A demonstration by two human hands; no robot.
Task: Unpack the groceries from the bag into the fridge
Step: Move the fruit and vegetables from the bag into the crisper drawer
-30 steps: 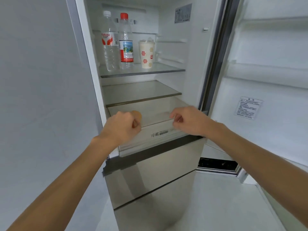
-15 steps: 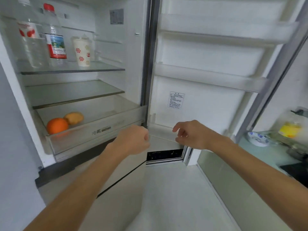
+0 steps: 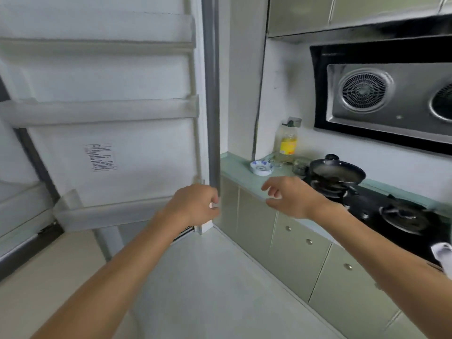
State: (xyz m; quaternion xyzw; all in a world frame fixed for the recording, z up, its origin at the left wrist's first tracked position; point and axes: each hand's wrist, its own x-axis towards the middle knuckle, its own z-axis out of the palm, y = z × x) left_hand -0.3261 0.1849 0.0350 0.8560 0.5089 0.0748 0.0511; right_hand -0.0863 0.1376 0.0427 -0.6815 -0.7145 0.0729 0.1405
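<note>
Kitchen corner, seen from the head camera. Along the right wall runs a pale green counter (image 3: 241,171) with cabinets (image 3: 293,245) under it. On the counter, from the near end:
- a blue-and-white bowl (image 3: 261,167);
- an oil bottle (image 3: 288,143) with a yellow label, against the wall;
- a small jar (image 3: 300,166);
- a black hob (image 3: 403,231) with a dark wok (image 3: 338,170) on its far burner.

A hood (image 3: 386,94) hangs above the hob. A white cloth (image 3: 444,256) shows at the right edge of the view. The floor (image 3: 208,285) is pale.

The fridge door (image 3: 137,148) fills the left half and stands open, its inner face toward the camera. Its long axis is upright. The free edge, with a grey seal, lies to the right, just beside the counter end. Door racks (image 3: 97,111) run crosswise, and a paper label (image 3: 100,157) sits on the lower panel. A corner of the fridge body (image 3: 22,211) shows at far left, blurred.

Both arms reach forward.
- Left hand (image 3: 193,206): fingers curled into a loose fist in front of the door's lower free edge. A small white patch shows at the fingertips; I cannot tell whether it is the door edge or something held.
- Right hand (image 3: 291,196): fingers loose and spread, holding nothing. It is raised in front of the counter edge, near the wok and apart from the left hand.
</note>
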